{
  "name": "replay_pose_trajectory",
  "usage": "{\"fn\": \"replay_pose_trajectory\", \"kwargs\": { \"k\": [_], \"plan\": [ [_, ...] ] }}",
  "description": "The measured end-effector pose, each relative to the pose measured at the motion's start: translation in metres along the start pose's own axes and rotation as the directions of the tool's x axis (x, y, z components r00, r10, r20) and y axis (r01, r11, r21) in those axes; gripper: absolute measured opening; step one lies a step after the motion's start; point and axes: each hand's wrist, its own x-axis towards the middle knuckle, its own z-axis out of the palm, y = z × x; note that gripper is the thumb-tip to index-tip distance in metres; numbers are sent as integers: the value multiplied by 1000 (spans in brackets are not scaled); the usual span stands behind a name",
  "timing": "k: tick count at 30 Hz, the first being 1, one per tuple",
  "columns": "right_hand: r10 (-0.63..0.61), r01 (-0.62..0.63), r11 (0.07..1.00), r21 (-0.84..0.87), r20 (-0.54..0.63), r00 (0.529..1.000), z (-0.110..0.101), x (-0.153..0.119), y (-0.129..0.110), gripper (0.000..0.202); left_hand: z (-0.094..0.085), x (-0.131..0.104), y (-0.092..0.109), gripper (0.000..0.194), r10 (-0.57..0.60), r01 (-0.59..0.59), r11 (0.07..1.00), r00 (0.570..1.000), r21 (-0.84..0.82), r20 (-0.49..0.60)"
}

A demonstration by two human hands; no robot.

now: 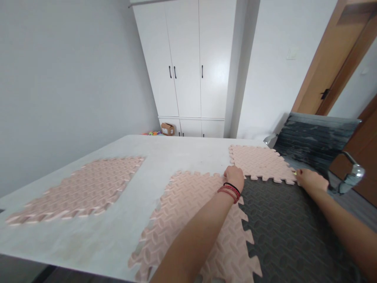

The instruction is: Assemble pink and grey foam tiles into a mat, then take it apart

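Note:
A black foam mat (282, 232) with a raised pattern lies at the right front. My left hand (235, 177), two bracelets on its wrist, is closed at its far left corner. Its fingertips are hidden. My right hand (312, 180) is closed at the far right corner, where the black mat meets the pink mat behind (259, 161). A small yellow bit shows at its fingertips. Under my left forearm, a nearer pink foam mat (188, 208) borders the black one along its toothed edge.
Another pink foam mat (85, 186) lies apart at the left of the white table (176, 151). Beyond the right edge stands a dark chair (315, 137) with metal armrests. A cardboard box (167, 129) and a white cabinet (188, 59) are at the back.

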Motion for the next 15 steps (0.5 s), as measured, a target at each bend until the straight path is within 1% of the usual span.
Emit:
{"fn": "replay_pose_trajectory", "kwargs": {
  "k": [1,3,7,10,12,13,14,15],
  "plan": [
    [-19,18,999,-28,-13,1000,-2,-1,-2,55,1,-1,2,24,-3,3,1000,1000,4,-9],
    [-42,40,997,-59,-30,999,-6,-4,-7,53,3,-3,4,29,-4,4,1000,1000,10,-31],
    [-85,82,995,-54,-51,995,-16,-14,-18,52,6,-8,8,36,-14,16,1000,997,22,-75],
    [-146,142,989,-48,-115,982,-23,-28,-24,53,7,-10,11,37,-35,38,999,996,34,-82],
    [-188,186,982,-27,-172,967,-25,-37,-23,56,7,-9,12,37,-47,50,998,996,39,-79],
    [-227,231,973,-3,-192,955,-25,-41,-21,57,8,-9,12,38,-51,54,998,996,41,-79],
    [-294,305,952,28,-198,935,-22,-44,-17,57,9,-9,12,38,-54,58,998,995,41,-79],
    [-376,396,916,66,-204,904,-18,-47,-12,56,9,-8,13,38,-57,60,997,995,40,-79]
  ]
}}
